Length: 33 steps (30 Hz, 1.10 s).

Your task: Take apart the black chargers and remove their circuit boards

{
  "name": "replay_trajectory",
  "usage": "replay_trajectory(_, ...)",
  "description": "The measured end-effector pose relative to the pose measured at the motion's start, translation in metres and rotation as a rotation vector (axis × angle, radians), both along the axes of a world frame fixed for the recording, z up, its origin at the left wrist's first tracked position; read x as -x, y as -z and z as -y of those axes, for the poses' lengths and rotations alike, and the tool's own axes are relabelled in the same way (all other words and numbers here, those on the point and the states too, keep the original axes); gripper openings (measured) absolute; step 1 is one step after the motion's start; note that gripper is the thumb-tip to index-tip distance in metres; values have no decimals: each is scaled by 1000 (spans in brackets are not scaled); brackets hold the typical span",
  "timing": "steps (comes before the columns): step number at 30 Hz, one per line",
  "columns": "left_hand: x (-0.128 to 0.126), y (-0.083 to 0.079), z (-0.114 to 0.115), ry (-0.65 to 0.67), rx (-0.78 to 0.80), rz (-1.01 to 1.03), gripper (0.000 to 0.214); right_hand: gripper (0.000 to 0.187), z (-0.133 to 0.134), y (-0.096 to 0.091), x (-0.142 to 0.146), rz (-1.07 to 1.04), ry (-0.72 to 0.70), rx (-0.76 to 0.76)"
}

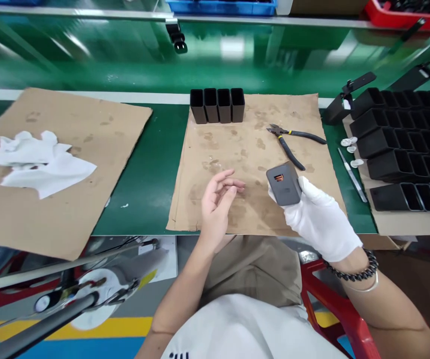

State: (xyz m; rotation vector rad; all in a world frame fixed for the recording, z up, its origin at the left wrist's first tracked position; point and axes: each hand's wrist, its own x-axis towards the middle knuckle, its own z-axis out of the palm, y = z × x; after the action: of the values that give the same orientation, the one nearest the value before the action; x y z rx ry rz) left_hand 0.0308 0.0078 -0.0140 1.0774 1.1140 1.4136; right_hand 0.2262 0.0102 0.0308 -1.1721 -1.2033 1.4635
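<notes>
My right hand (pixel 320 219), in a white glove, grips a dark grey plastic casing (pixel 284 184) with a small orange-lit slot on its end, held upright over the near edge of a stained cardboard sheet (pixel 237 149). My bare left hand (pixel 217 199) hovers just left of it, fingers loosely curled and apart, holding nothing. A row of several black rectangular casings (pixel 217 105) stands at the sheet's far edge. Black-handled pliers (pixel 293 139) lie on the sheet beyond the held casing.
Stacks of black casings (pixel 405 144) fill the right side, with tweezers (pixel 351 174) and small white discs (pixel 349 144) beside them. A second cardboard sheet (pixel 88 129) at left carries a crumpled white cloth (pixel 39 162). A green conveyor (pixel 162 65) runs behind. A red stool (pixel 334 309) sits below.
</notes>
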Motion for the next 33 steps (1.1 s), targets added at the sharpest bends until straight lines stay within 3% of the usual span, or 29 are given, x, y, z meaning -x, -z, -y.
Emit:
replay_trajectory(5, -1, -3, 1, 1, 20, 35, 28, 45, 9, -17, -3, 4, -103, 46)
replay_trajectory(16, 4, 0, 3, 69, -14, 62, 26, 42, 13, -27, 15, 103, -71, 0)
replay_trajectory(19, 6, -1, 6, 132, -147, -42, 47, 29, 15, -9, 29, 182, 143, -125)
replay_trajectory(22, 6, -5, 8, 265, -237, -295, 78, 46, 20, 16, 39, 418, 373, -365)
replay_trajectory(25, 3, -9, 9, 308, -191, -506, 78, 52, 25, 25, 44, 604, 278, -410)
replay_trajectory(28, 0, -9, 8, 277, -212, -573, 62, 62, 24, 15, 44, 817, 147, -425)
replay_trajectory(31, -1, -8, 8, 281, -254, -580, 54, 45, 17, 0, 42, 1050, 61, -558)
replay_trajectory(33, -1, -9, 8, 285, -233, -571, 54, 36, 12, -6, 41, 1099, 36, -651)
